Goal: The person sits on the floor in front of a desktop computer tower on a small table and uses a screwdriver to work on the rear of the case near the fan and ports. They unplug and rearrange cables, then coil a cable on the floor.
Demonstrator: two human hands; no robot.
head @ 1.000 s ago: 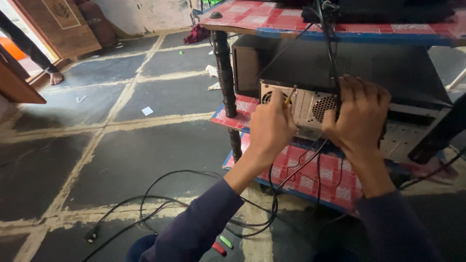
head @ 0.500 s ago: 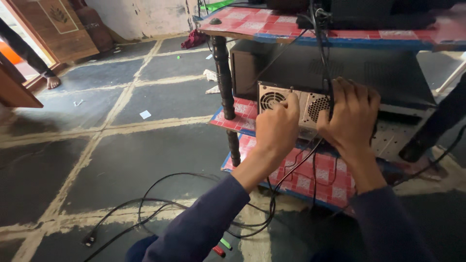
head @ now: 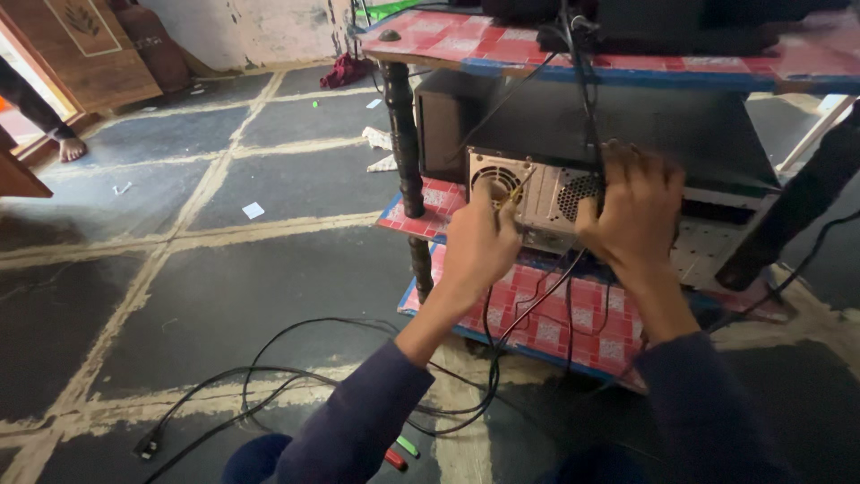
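Two hands at computer case (head: 573, 193) rear: left hand (head: 479, 246) closed on screwdriver (head: 512, 193), right hand (head: 636, 211) spread, bracing; panel still mounted.

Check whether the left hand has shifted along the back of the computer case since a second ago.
No. The left hand remains beside the round fan grille on the computer case, as before; only the camera shifted.

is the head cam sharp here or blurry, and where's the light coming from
Head view: mostly sharp; left hand and right hand at the computer case slightly soft. Daylight enters by the doorway upper left; the shelf underside is dim, the floor evenly lit without glare.
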